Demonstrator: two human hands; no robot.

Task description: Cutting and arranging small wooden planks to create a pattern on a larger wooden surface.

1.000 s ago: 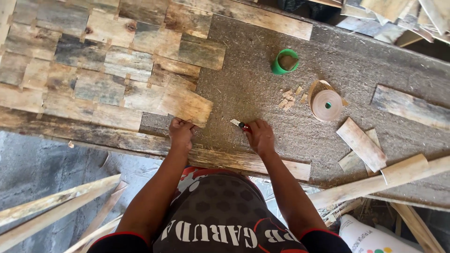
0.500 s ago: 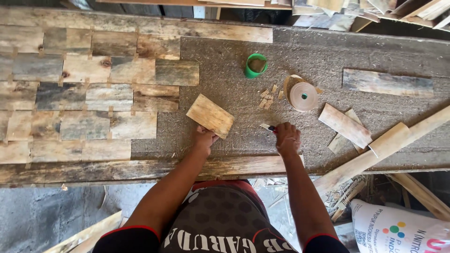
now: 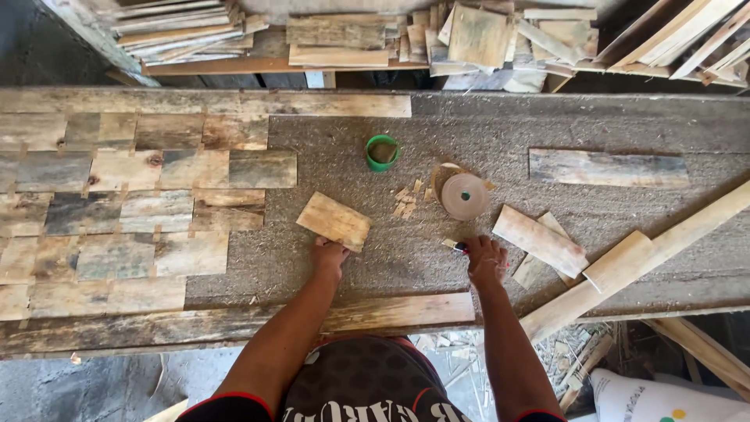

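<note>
Holding a small wood tile (image 3: 334, 221) by its near edge, the left hand (image 3: 328, 256) has fingers curled on the piece, which lies tilted on the dusty grey backing board (image 3: 500, 133), just right of the laid pattern and apart from it. Right hand (image 3: 486, 260) is closed round a small tool (image 3: 457, 247) w/ a dark/red grip; only its tip shows past the fingers, so can't tell what kind it is. Just beyond the right hand sits a roll of tan tape (image 3: 464, 195), w/ small wood chips (image 3: 405, 202) beside it and a green ring-shaped cup or roll (image 3: 382, 152) a bit further back. To the right lie loose offcuts (image 3: 539, 241), a longer grey plank (image 3: 608, 167) & a pale batten (image 3: 641, 262) running diagonally off the edge. On progress, my read: the left part of the board is already covered by a patchwork of weathered tiles (image 3: 117, 207) in staggered rows, approx the left third; the ragged right edge of that patchwork has open steps, and the whole centre & right of the backing is still bare, so most of the surface is left to fill. Stacks of more cut pieces (image 3: 476, 35) wait along the far side, and a long framing strip (image 3: 234, 324) runs along the near edge
</note>
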